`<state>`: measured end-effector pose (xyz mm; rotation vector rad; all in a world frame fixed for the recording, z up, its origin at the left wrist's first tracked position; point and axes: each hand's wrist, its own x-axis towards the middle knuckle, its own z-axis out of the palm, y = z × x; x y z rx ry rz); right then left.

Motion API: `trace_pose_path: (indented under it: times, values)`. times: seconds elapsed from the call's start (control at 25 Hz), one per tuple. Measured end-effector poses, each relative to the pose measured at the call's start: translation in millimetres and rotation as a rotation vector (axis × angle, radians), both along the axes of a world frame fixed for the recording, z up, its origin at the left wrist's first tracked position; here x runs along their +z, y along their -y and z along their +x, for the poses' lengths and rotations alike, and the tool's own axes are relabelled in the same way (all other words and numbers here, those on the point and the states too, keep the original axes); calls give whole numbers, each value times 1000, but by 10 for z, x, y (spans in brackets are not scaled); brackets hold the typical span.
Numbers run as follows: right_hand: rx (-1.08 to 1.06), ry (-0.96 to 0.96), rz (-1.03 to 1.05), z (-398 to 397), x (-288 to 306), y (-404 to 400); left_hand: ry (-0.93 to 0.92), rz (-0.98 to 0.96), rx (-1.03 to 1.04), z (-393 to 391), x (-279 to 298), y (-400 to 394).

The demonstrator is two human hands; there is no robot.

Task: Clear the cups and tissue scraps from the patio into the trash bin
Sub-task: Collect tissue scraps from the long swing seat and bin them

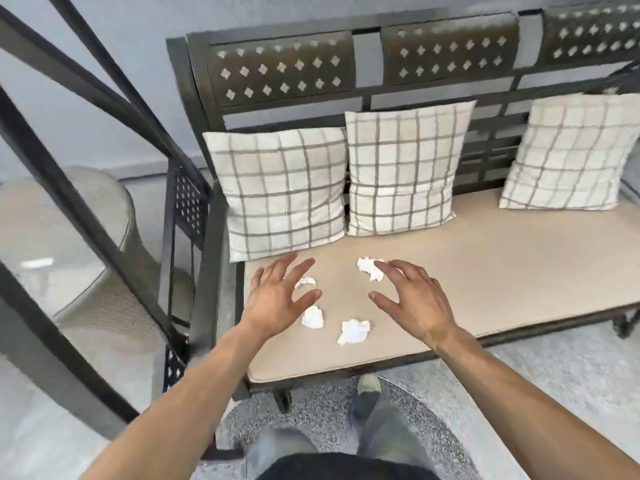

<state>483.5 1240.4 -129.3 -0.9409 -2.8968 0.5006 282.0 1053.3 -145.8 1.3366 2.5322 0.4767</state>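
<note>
Several crumpled white tissue scraps lie on the beige bench cushion [485, 258]. One scrap [353, 331] sits near the front edge, another scrap [312, 318] lies just left of it. A small scrap [306, 282] shows between the fingers of my left hand [280, 299], which hovers open above it. My right hand [412, 299] is open too, its fingertips over the far scrap [367, 268]. No cup and no trash bin are in view.
Three checked pillows [284, 192] lean against the dark metal bench back [284, 69]. A round glass-topped side table [62, 237] stands to the left behind slanted dark metal bars [69, 209]. My feet stand on a speckled grey floor [554, 382] in front of the bench.
</note>
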Motion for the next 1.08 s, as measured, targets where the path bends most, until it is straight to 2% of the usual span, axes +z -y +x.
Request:
trace_pose_path:
  times: [0.2, 0.4, 0.6, 0.76, 0.92, 1.08]
  values:
    - [159, 60, -48, -206, -385, -480, 68, -98, 157, 100, -325, -217]
    - [256, 161, -179, -322, -1059, -592, 120, -197, 237, 111, -919, -240]
    - [355, 333, -271, -430, -1962, -453, 215, -330, 199, 63, -1809, -365]
    - [346, 418, -281, -506, -2574, -250, 273, -450, 128, 12, -2452, -394]
    - [298, 389, -207, -470, -2804, -46, 296, -391, 127, -30, -2764, -351]
    - [279, 404, -269, -536, -2778, -13, 291, -291, 81, -131, -2771, -364]
